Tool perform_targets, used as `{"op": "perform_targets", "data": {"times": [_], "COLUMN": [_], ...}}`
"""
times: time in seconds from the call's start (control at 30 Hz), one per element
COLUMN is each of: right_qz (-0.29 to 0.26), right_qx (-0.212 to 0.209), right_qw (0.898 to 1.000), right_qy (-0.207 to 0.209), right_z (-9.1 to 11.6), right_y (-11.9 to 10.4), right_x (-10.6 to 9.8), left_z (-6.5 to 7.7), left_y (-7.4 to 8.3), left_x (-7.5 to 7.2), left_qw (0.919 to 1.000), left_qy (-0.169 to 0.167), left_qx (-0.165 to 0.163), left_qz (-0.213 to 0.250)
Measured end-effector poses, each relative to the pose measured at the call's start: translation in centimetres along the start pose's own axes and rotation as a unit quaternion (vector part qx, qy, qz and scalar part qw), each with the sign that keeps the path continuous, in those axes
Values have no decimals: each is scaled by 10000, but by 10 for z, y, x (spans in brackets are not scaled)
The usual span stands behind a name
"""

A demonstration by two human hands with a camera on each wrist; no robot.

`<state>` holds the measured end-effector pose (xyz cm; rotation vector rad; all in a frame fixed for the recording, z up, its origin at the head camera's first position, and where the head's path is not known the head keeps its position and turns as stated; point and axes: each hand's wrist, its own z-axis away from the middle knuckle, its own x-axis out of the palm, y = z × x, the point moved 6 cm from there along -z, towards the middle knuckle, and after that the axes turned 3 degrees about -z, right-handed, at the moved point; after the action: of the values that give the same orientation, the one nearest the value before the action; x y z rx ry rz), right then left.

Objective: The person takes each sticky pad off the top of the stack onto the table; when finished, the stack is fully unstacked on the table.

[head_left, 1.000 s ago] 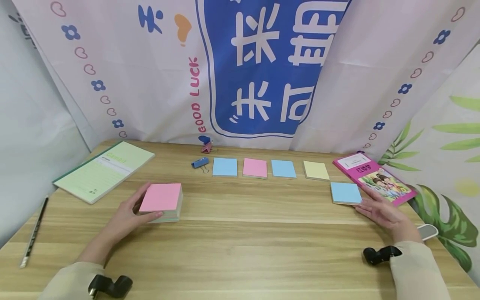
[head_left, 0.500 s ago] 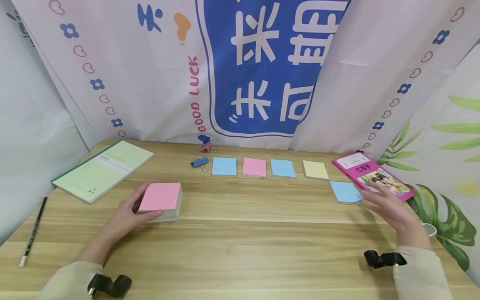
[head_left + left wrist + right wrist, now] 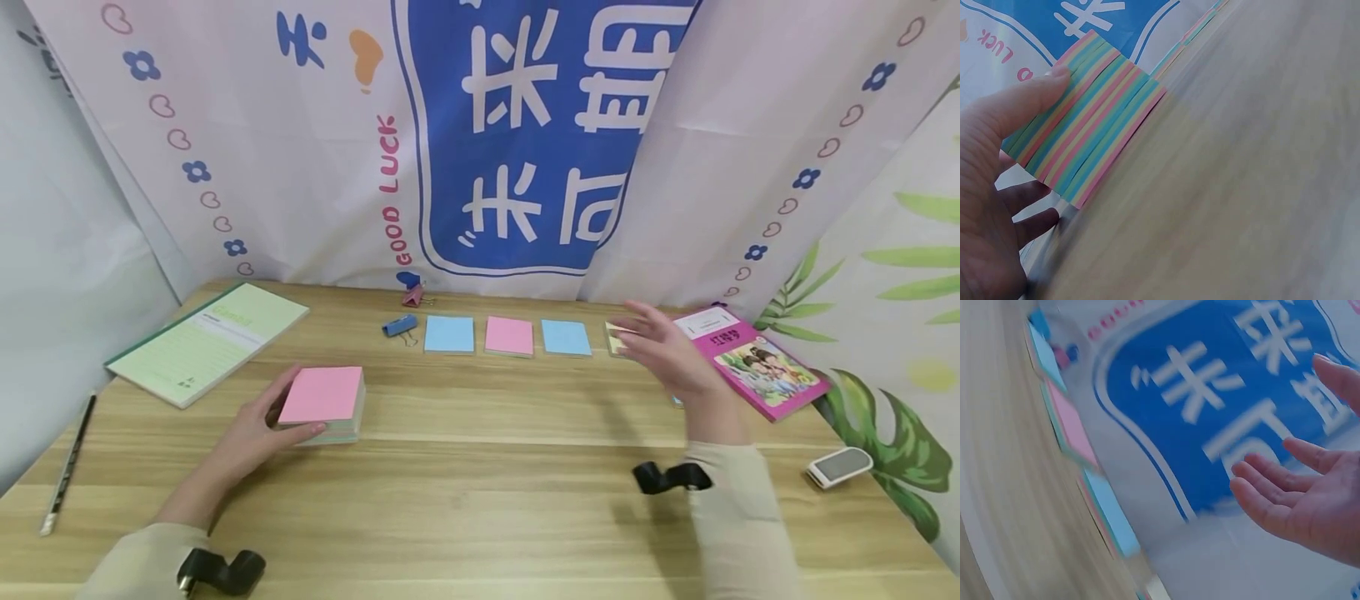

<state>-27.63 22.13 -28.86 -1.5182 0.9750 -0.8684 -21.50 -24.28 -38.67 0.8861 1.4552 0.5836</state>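
Note:
My left hand (image 3: 247,433) grips a thick stack of sticky notes (image 3: 321,396), pink on top, that rests on the table. Layered colours show along the side of the stack in the left wrist view, with the thumb across its edge. In the head view my right hand (image 3: 675,354) is raised over the table's right side, holding nothing. It partly covers a yellow sticky note pad (image 3: 616,340) and nearly all of a blue pad (image 3: 678,402). Its spread fingers show in the right wrist view. Two blue pads (image 3: 449,334) (image 3: 566,338) and a pink pad (image 3: 509,336) form a row.
A green notebook (image 3: 210,343) and a pencil (image 3: 69,462) lie at the left. Blue (image 3: 400,325) and pink (image 3: 412,296) binder clips sit near the back edge. To the right are a pink book (image 3: 757,362) and a white-and-grey object (image 3: 840,467).
My right hand has let go of the blue pad at the right, risen, and moved left towards the yellow pad. My left hand stays on the stack.

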Motion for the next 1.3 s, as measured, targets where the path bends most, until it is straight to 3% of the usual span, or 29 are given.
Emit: {"op": "perform_targets", "data": {"times": [0.33,0.57,0.7,0.87,1.17,1.3], "right_qz": [-701,-167,221,769,1360,1372], "right_qx": [329,856,1132,1215,942,767], "right_qw": [9918,9806,9746,9730,9751,9767], "right_qy": [-1018,-1756,-1920,-1804,-1477,-1464], "right_z": [-61,-76,-79,-80,-88,-89], "right_y": [51,85,102,112,120,119], "right_x": [125,207,245,268,281,283], "left_z": [0,0,0,0,-1,0], "left_y": [-2,-3,-3,-2,-1,-1], "left_x": [0,0,0,1,3,2], "left_qw": [10000,10000,10000,9999,9997,9995], "left_qy": [9,24,15,-4,7,33], "left_qx": [11,16,51,55,31,92], "left_qz": [41,84,81,132,228,285]}}
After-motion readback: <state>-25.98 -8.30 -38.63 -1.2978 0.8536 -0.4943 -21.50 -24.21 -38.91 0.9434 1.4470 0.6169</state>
